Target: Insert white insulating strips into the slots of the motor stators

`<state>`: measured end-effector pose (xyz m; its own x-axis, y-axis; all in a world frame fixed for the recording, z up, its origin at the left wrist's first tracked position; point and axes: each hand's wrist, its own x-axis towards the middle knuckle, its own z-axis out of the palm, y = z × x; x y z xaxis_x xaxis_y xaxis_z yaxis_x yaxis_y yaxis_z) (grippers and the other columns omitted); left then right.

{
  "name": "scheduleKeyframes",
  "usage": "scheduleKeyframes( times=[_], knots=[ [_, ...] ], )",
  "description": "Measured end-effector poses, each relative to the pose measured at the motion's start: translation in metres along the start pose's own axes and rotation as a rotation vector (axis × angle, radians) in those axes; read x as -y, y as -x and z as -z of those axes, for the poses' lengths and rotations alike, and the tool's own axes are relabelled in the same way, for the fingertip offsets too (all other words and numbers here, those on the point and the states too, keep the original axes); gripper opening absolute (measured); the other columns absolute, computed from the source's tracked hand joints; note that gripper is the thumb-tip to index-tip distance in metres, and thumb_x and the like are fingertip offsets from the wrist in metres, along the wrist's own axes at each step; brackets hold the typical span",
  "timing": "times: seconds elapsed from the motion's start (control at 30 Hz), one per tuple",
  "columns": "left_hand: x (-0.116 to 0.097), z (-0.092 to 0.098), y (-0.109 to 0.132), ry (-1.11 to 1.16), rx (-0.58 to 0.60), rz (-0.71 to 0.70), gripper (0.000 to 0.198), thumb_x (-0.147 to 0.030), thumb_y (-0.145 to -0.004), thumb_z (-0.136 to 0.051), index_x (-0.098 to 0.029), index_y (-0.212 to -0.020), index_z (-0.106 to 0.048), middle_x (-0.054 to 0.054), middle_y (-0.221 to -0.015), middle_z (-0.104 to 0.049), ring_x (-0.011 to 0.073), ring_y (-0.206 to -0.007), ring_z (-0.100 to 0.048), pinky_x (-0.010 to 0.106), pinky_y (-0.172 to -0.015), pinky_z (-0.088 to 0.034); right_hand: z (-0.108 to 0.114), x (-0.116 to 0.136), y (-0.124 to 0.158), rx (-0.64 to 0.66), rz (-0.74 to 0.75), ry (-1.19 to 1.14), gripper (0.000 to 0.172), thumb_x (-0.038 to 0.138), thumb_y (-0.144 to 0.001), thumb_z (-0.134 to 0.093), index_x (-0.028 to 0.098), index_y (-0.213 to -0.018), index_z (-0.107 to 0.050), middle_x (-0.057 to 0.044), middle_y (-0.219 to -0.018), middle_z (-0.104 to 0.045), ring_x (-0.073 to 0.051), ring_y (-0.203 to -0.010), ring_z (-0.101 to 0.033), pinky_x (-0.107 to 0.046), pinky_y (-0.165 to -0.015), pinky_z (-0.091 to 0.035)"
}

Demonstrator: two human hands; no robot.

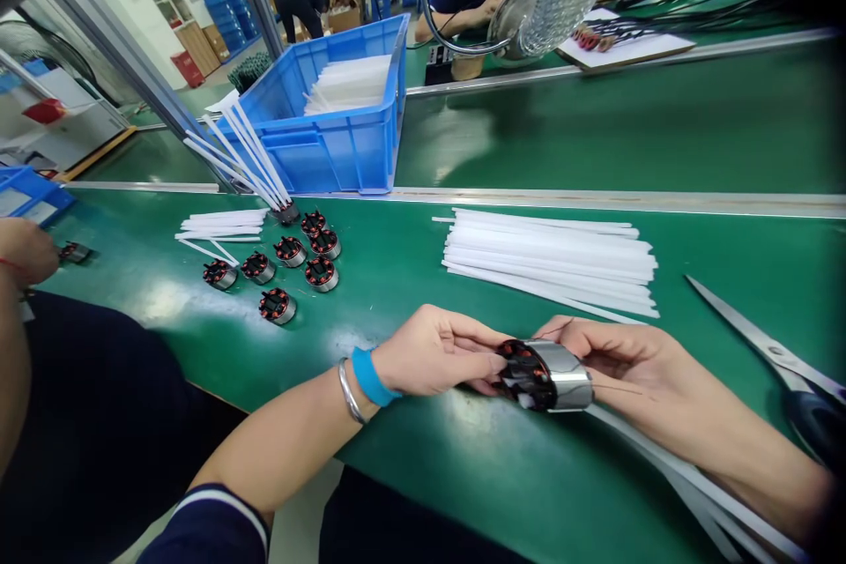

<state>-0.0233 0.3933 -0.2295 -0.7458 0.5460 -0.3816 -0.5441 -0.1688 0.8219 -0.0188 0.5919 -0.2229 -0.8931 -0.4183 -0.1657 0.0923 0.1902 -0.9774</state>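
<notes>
Just above the bench, a motor stator (560, 377) with a silver ring and black-and-copper windings lies on its side between my hands. My left hand (440, 352), with a blue band and silver bangle at the wrist, pinches its winding face with thumb and fingers. Behind the ring, my right hand (621, 352) has its fingers curled against the stator's far side, and the fingertips are partly hidden. A thin copper wire crosses the right palm. Long white strips (693, 476) run from beneath the stator toward the lower right; whether they pass into it, I cannot tell.
White strips (548, 260) lie piled ahead of my hands. Scissors (773, 352) are at right, blades open. Several stators (278, 306) stand at left, beside more strips (225, 223). Behind them is a blue bin (350, 145). A co-worker's hand (26, 251) is at far left.
</notes>
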Motion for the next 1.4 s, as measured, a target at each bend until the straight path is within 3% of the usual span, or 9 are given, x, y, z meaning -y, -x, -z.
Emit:
scheduleKeyframes(
  times=[0.27, 0.5, 0.63, 0.7, 0.87, 0.97, 1.07, 1.27, 1.4],
  knots=[
    [0.004, -0.001, -0.003, -0.026, -0.050, -0.024, 0.030, -0.009, -0.047, -0.072, -0.007, -0.077, -0.069, 0.003, -0.059, -0.064, 0.0086, -0.050, -0.058, 0.019, -0.051, -0.049, -0.003, 0.000, -0.001, -0.005, -0.031, 0.019, 0.035, 0.041, -0.071, -0.065, 0.019, -0.049, -0.050, -0.003, -0.067, -0.053, -0.015, -0.060, -0.048, -0.028, -0.054, -0.036],
    [0.008, -0.003, -0.004, -0.007, -0.081, -0.033, 0.027, -0.009, -0.046, -0.068, -0.007, -0.074, -0.066, 0.003, -0.062, -0.064, 0.0095, -0.052, -0.059, 0.019, -0.050, -0.048, -0.006, -0.003, -0.001, -0.002, -0.041, -0.054, 0.037, 0.034, -0.070, -0.066, 0.018, -0.048, -0.041, -0.003, -0.067, -0.056, -0.015, -0.059, -0.050, -0.027, -0.054, -0.037],
    [0.007, -0.004, -0.005, 0.019, -0.040, 0.005, 0.031, -0.010, -0.046, -0.069, -0.008, -0.077, -0.064, 0.003, -0.064, -0.063, 0.0092, -0.050, -0.058, 0.020, -0.048, -0.049, 0.004, -0.007, -0.003, 0.080, -0.022, -0.057, 0.039, 0.040, -0.074, -0.062, 0.018, -0.051, -0.040, -0.003, -0.068, -0.058, -0.015, -0.060, -0.051, -0.027, -0.053, -0.040],
    [0.006, -0.004, -0.005, 0.015, -0.016, 0.019, 0.035, -0.012, -0.049, -0.069, -0.008, -0.083, -0.065, 0.003, -0.066, -0.063, 0.0107, -0.054, -0.059, 0.021, -0.050, -0.050, 0.012, -0.010, -0.012, 0.067, 0.029, 0.087, 0.035, 0.047, -0.079, -0.054, 0.019, -0.059, -0.049, -0.004, -0.069, -0.060, -0.016, -0.060, -0.053, -0.028, -0.054, -0.043],
    [0.005, -0.005, -0.009, 0.035, 0.001, 0.047, 0.036, -0.016, -0.051, -0.069, -0.009, -0.086, -0.066, 0.004, -0.068, -0.063, 0.0138, -0.056, -0.061, 0.024, -0.050, -0.050, 0.010, -0.018, -0.060, -0.279, 0.242, 0.666, 0.029, 0.039, -0.077, -0.053, 0.016, -0.093, -0.057, -0.010, -0.091, -0.058, -0.022, -0.077, -0.055, -0.037, -0.070, -0.044],
    [0.005, -0.005, -0.009, 0.110, 0.018, 0.051, 0.036, -0.022, -0.049, -0.072, -0.009, -0.082, -0.065, 0.006, -0.068, -0.064, 0.0163, -0.057, -0.061, 0.029, -0.050, -0.052, -0.006, -0.019, -0.085, -0.281, 0.290, 0.776, 0.016, 0.026, -0.077, -0.049, 0.015, -0.081, -0.060, -0.013, -0.094, -0.057, -0.026, -0.084, -0.053, -0.039, -0.071, -0.041],
    [0.004, -0.004, -0.008, 0.142, 0.019, 0.031, 0.038, -0.029, -0.051, -0.076, -0.009, -0.082, -0.065, 0.007, -0.070, -0.065, 0.0175, -0.059, -0.062, 0.030, -0.049, -0.053, -0.016, -0.015, -0.093, -0.279, 0.333, 0.801, 0.017, 0.020, -0.077, -0.045, 0.015, -0.067, -0.057, -0.014, -0.085, -0.058, -0.030, -0.088, -0.052, -0.041, -0.074, -0.039],
    [0.002, -0.003, -0.007, 0.078, 0.021, -0.023, 0.038, -0.028, -0.055, -0.078, -0.011, -0.087, -0.067, 0.007, -0.075, -0.065, 0.0161, -0.062, -0.062, 0.028, -0.052, -0.054, 0.007, 0.001, -0.049, -0.373, 0.361, 0.606, 0.017, 0.030, -0.082, -0.045, 0.017, -0.078, -0.054, -0.007, -0.076, -0.061, -0.019, -0.072, -0.058, -0.034, -0.070, -0.046],
    [0.003, -0.003, -0.007, 0.075, 0.006, -0.036, 0.037, -0.025, -0.058, -0.076, -0.012, -0.092, -0.066, 0.007, -0.076, -0.065, 0.0168, -0.062, -0.063, 0.030, -0.052, -0.055, 0.033, 0.015, -0.002, -0.092, 0.275, 0.249, 0.019, 0.037, -0.080, -0.057, 0.020, -0.074, -0.057, -0.001, -0.065, -0.058, -0.013, -0.057, -0.055, -0.024, -0.053, -0.045]
  ],
)
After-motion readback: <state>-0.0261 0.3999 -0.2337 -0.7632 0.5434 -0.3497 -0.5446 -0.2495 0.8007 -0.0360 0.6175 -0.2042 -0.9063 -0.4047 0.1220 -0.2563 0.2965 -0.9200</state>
